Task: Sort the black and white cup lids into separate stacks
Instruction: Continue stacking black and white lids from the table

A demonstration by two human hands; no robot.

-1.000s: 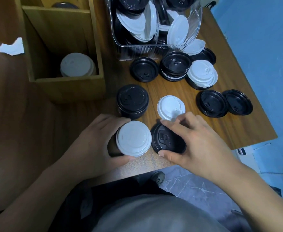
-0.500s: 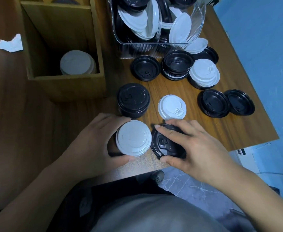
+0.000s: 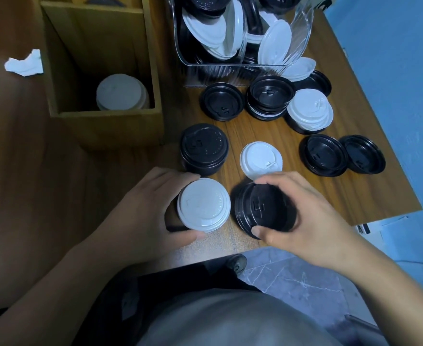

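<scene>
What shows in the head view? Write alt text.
A person's left hand grips a round white plastic cup lid and the right hand a round black plastic lid, side by side at the edge of a brown wooden table. More black and white lids lie beyond, some in a clear plastic bin.

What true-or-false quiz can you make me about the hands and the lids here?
1. The left hand grips a white round plastic lid. True.
2. The right hand holds a white lid. False: it grips black round plastic lids.
3. A white lid stack sits inside the wooden box. True.
4. The clear plastic bin holds only black lids. False: loose white lids lie in it too.
</scene>
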